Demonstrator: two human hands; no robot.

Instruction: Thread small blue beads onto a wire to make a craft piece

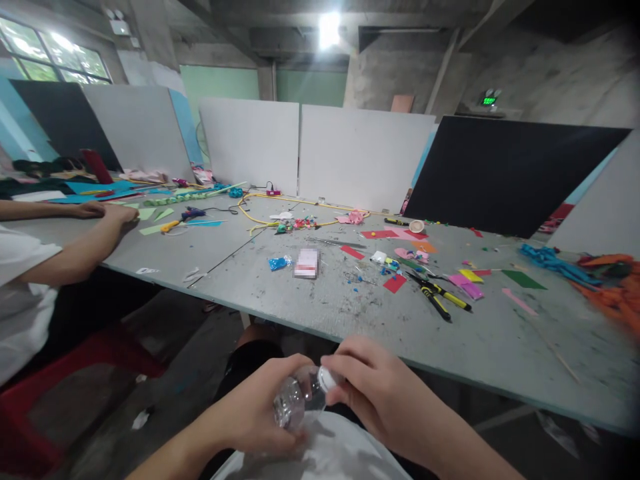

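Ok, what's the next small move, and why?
Probably a small twist of the white cap: the right hand pinches it while the left hand steadies the clear bottle. Which way to turn, I can't tell.

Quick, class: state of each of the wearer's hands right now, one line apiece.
Left hand: closed around the clear bottle.
Right hand: closed, fingers gripping the white cap at the bottle's neck end.
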